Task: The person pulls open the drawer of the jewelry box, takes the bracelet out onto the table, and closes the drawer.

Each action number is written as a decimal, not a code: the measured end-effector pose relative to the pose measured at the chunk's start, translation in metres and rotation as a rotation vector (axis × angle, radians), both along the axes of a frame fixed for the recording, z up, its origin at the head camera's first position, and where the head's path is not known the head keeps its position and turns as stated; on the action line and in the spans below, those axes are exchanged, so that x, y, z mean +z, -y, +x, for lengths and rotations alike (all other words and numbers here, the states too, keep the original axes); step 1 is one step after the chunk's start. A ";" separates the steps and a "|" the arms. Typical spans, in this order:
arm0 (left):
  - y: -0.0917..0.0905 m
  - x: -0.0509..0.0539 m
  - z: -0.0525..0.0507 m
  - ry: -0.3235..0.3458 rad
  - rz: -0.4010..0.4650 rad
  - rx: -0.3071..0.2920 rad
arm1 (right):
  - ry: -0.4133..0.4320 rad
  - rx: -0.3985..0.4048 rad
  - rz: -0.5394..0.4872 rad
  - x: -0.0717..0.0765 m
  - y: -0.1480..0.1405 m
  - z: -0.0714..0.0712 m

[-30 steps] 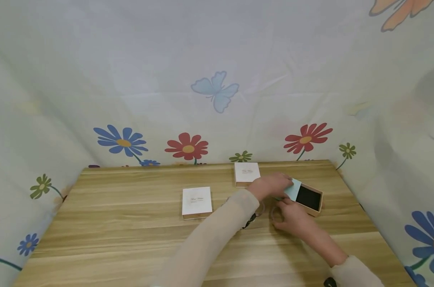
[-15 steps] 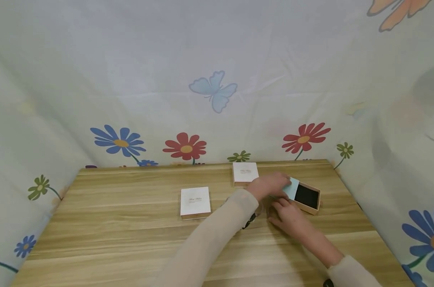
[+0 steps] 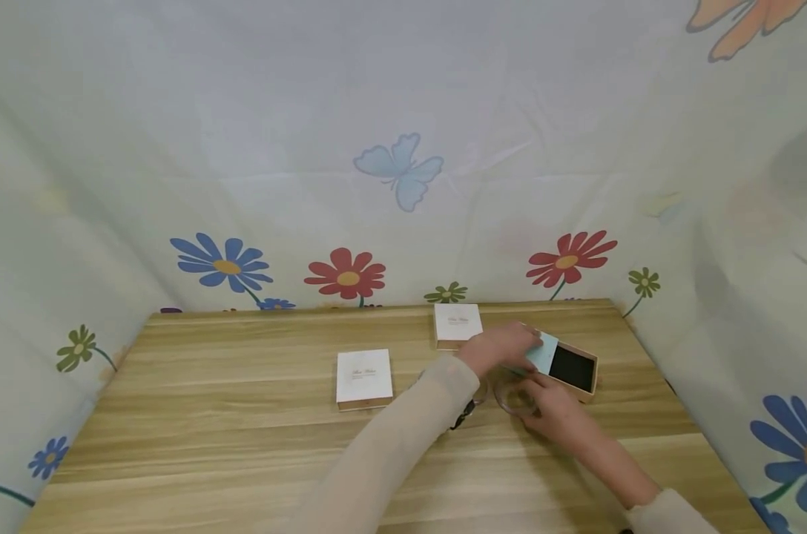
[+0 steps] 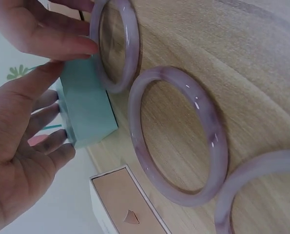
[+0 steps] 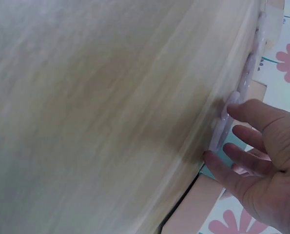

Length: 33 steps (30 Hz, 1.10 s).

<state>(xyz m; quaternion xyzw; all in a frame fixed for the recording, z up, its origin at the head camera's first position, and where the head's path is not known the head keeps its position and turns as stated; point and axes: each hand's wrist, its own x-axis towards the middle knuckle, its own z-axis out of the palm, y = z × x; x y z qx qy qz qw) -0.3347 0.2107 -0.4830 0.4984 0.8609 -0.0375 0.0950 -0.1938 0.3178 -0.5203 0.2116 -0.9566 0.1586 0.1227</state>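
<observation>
My left hand [image 4: 23, 141] holds a teal box [image 4: 88, 107], its thumb on the near face and its fingers behind. In the head view the left hand [image 3: 500, 345] covers part of that box. A tan inner drawer with a black lining [image 3: 572, 367] sticks out of the box's right end. My right hand [image 3: 553, 406] grips a pale purple bangle [image 3: 510, 411] close to the box's front side. In the right wrist view, the right hand's [image 5: 261, 156] fingertips meet the bangle [image 5: 218, 136]. A second marbled bangle [image 4: 214, 131] lies flat beside it.
Part of a third bangle [image 4: 225, 209] shows at the left wrist view's lower right. Two closed white boxes stand on the wooden table [image 3: 210, 430]: a nearer box [image 3: 363, 374] and a farther box [image 3: 458, 320] by the left hand. A flowered curtain [image 3: 277, 185] hangs behind.
My right hand's fingers have shifted slightly; half a second ago they covered the bangle, which now shows to their left. The left hand and teal box have stayed nearly still.
</observation>
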 end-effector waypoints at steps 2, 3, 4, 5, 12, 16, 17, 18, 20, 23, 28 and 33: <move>0.000 0.000 0.001 -0.003 0.004 0.000 | -0.038 0.005 0.011 -0.003 0.001 -0.001; 0.001 0.001 0.002 -0.005 0.005 0.001 | -0.051 0.004 0.015 -0.004 0.001 -0.002; 0.001 0.001 0.002 -0.010 0.009 -0.001 | -0.063 0.003 0.018 -0.006 0.002 -0.002; 0.001 0.002 0.003 -0.014 0.011 -0.002 | -0.069 0.000 0.020 -0.007 0.002 -0.003; 0.002 0.002 0.004 -0.021 0.004 0.001 | -0.062 -0.014 0.023 -0.007 0.004 -0.002; 0.002 0.001 0.002 -0.029 0.001 -0.005 | -0.062 -0.004 0.018 -0.005 0.002 -0.002; 0.002 0.001 0.002 -0.027 0.001 -0.003 | -0.051 -0.002 0.012 -0.004 0.001 -0.002; 0.002 0.001 0.002 -0.024 0.000 0.000 | -0.044 -0.002 0.004 -0.004 -0.001 -0.001; 0.003 0.001 0.003 -0.015 0.003 0.010 | -0.035 -0.015 -0.009 -0.001 -0.005 -0.001; 0.004 0.001 0.004 0.010 0.014 0.028 | -0.050 -0.037 -0.039 0.002 -0.015 0.000; 0.005 0.002 0.003 0.030 0.017 0.034 | -0.087 -0.114 -0.080 0.011 -0.035 -0.001; 0.004 0.005 0.005 0.041 0.025 0.046 | 0.063 -0.243 -0.116 0.027 -0.058 -0.003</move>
